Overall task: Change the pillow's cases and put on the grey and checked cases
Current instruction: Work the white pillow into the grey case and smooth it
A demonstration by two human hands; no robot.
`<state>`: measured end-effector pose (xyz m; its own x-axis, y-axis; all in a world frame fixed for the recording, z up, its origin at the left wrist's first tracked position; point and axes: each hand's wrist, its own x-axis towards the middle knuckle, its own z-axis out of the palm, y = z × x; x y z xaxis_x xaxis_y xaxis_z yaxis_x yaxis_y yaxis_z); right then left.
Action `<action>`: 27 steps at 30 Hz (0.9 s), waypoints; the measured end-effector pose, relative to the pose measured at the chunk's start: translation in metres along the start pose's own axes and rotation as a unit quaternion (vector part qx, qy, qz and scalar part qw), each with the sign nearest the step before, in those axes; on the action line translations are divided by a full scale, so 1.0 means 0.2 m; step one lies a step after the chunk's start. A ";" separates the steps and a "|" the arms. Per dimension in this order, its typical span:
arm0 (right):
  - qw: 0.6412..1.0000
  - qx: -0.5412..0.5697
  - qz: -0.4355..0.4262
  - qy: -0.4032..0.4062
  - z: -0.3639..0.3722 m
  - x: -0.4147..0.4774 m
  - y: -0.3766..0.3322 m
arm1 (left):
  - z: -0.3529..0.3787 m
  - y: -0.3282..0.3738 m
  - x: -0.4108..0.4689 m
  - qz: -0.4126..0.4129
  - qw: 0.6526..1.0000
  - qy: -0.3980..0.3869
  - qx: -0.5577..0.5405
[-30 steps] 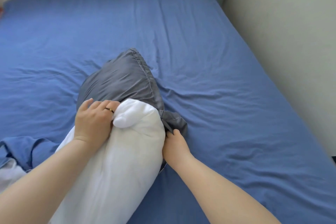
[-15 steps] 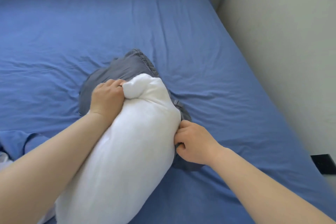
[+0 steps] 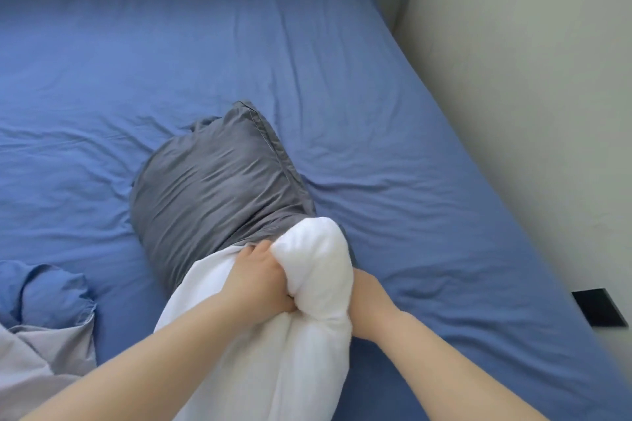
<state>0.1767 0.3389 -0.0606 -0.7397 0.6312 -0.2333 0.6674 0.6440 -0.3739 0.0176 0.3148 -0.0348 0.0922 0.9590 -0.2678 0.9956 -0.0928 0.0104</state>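
White pillow (image 3: 307,352), soft and squashy, sits between my hands: my left hand (image 3: 260,280) clenches its bunched end; my right hand (image 3: 371,297) is beside it, fingers hidden, grip unclear. Limp grey case (image 3: 212,188) lies just beyond; I'd pinch its hem.

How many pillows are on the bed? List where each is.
1. The pillow lies on the bed, far end inside the grey case, gripped by the left hand. Others may lie outside the view.
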 end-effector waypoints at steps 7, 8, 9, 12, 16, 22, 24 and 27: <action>0.993 0.109 -0.023 0.033 -0.03 -0.04 -0.06 | 0.13 -0.03 0.19 -0.043 0.997 0.036 0.046; 0.992 0.121 -0.023 0.035 -0.07 -0.05 -0.04 | 0.13 -0.03 0.21 -0.039 0.997 0.032 0.054; 0.991 0.127 -0.029 0.042 -0.10 -0.05 -0.02 | 0.14 -0.04 0.22 -0.044 0.998 0.020 0.044; 0.993 0.106 -0.026 0.039 -0.17 -0.07 0.04 | 0.22 -0.02 0.19 -0.078 0.995 -0.059 -0.022; 0.997 0.081 -0.005 0.002 -0.10 -0.05 0.10 | 0.37 0.12 0.11 0.018 0.989 -0.131 -0.060; 0.995 0.096 0.038 0.000 0.01 -0.07 0.16 | 0.25 0.08 0.14 0.132 0.901 -0.214 -0.352; 0.992 0.117 0.038 0.034 0.02 -0.09 0.18 | 0.16 0.02 0.16 0.145 0.859 -0.187 -0.453; 0.989 0.115 0.012 0.096 0.01 -0.12 0.14 | 0.17 0.10 0.14 0.148 0.879 -0.236 -0.387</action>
<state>0.2125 0.3400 -0.0673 -0.6786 0.7303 -0.0782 0.6315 0.5257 -0.5700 0.0386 0.3306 -0.0739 0.5144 0.6884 -0.5113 0.6583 0.0651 0.7500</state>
